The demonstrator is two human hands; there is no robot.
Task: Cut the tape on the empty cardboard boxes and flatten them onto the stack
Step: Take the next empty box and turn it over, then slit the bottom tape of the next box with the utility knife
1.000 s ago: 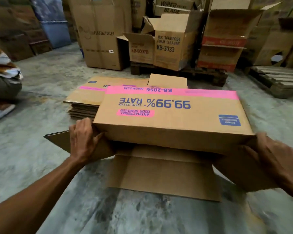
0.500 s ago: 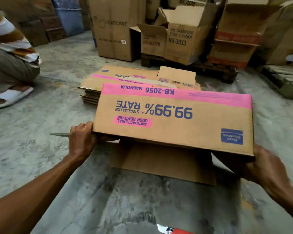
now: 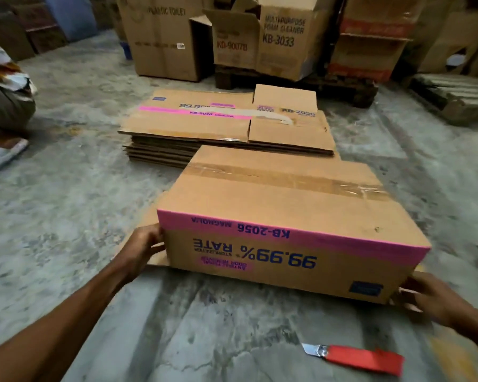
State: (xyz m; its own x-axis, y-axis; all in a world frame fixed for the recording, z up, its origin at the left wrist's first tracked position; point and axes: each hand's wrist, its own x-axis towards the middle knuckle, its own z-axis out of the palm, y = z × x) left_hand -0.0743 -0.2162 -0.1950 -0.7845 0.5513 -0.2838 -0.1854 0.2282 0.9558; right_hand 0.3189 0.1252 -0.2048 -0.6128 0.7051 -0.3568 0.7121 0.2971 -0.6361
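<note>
You are looking down at a grey concrete floor. A cardboard box sits on it, taped side up. Just behind the box lies a stack of flat boxes. A red cutter lies near you with its blade out. Farther back stand tall boxes and wooden pallets.

box: brown cardboard, pink band, blue print, shiny clear-brown tape strip | stack: brown, pink stripe, blue lettering | cutter: red handle, silver blade | floor: mottled grey concrete
</note>
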